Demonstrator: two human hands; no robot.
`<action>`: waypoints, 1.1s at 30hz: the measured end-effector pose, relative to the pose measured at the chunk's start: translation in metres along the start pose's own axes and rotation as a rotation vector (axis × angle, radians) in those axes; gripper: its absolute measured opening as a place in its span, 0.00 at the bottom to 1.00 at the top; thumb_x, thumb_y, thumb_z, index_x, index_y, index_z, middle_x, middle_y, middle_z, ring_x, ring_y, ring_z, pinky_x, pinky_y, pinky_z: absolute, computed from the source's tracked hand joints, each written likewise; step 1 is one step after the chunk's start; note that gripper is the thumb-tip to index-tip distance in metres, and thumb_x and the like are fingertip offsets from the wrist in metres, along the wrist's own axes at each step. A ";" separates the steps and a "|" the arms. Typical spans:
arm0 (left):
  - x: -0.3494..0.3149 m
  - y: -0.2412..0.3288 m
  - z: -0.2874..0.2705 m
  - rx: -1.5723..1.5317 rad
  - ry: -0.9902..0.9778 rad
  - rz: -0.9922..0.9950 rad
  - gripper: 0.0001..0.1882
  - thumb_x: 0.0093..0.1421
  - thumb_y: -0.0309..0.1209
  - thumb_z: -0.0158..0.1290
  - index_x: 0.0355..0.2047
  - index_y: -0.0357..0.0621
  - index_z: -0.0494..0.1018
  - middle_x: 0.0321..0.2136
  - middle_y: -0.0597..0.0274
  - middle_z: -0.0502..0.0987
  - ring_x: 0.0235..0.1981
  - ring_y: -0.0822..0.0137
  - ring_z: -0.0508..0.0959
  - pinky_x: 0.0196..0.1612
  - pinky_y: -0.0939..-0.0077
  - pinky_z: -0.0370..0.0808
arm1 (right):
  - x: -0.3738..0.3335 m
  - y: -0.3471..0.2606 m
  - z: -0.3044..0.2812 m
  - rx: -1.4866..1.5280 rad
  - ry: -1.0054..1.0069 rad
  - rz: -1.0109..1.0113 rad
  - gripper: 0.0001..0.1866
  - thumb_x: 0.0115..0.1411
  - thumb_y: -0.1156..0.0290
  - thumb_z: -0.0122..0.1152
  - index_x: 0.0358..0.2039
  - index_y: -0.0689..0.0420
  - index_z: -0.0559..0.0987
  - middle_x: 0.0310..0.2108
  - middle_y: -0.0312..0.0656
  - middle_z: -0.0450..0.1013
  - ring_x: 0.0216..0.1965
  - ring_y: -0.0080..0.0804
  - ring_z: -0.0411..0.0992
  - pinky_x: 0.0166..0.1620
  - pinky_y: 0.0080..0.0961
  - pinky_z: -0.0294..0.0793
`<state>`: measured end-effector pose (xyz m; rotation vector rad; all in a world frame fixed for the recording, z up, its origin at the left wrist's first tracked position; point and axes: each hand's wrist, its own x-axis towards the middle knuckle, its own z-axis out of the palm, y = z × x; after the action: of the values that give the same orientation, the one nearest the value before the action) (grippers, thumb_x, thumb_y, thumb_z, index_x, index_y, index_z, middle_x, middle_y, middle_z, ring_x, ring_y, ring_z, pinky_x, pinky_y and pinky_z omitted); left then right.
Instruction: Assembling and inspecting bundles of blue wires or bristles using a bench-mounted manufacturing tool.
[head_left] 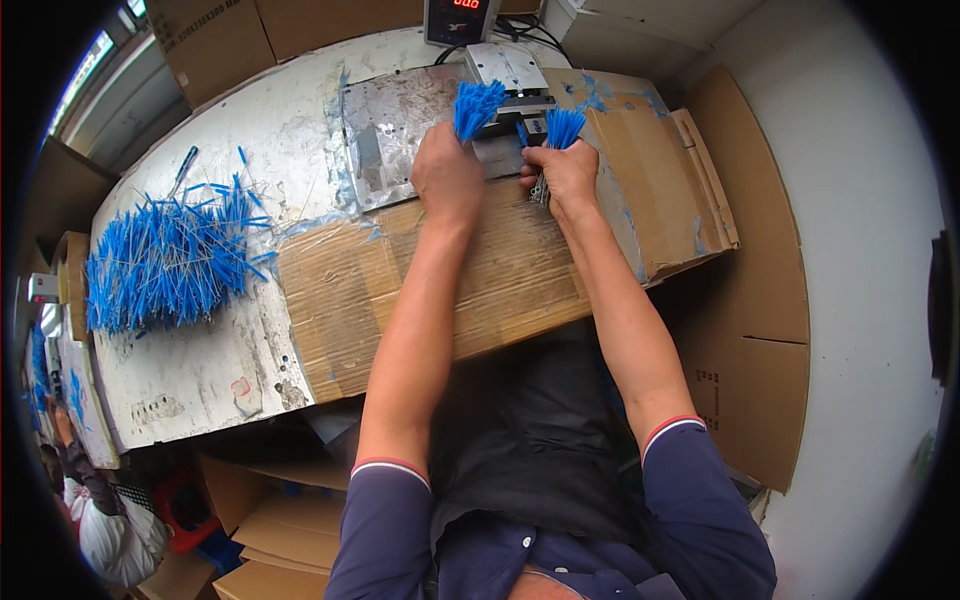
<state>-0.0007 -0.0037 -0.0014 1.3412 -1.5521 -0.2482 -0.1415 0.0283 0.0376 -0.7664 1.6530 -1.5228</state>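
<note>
- My left hand (447,178) grips a blue-tipped wire bundle (477,108); my right hand (567,175) grips another bundle (563,128), both at the small machine (512,85) ahead.
- Loose grip could spill wires; fingers risk pinching.

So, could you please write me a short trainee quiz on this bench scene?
1. True or false: both hands hold blue-tipped bundles.
2. Where does the loose blue pile lie? A) left of the cardboard B) on the scale C) on the floor
3. What small device stands just beyond the hands?

Key:
1. True: the left hand grips one bundle and the right hand another bundle.
2. A: the pile lies on the table, left of the cardboard.
3. A scale with a red display.
</note>
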 end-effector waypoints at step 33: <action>0.000 0.003 0.000 -0.009 -0.107 0.162 0.08 0.52 0.20 0.52 0.33 0.40 0.74 0.29 0.50 0.78 0.35 0.46 0.78 0.40 0.52 0.72 | -0.014 0.024 -0.009 0.305 -0.070 -0.168 0.07 0.57 0.81 0.71 0.34 0.64 0.79 0.25 0.41 0.78 0.24 0.31 0.78 0.25 0.28 0.81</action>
<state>-0.0024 -0.0032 0.0006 1.2046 -1.7375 -0.2290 -0.1401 0.0476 0.0154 -0.7955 1.2910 -1.7918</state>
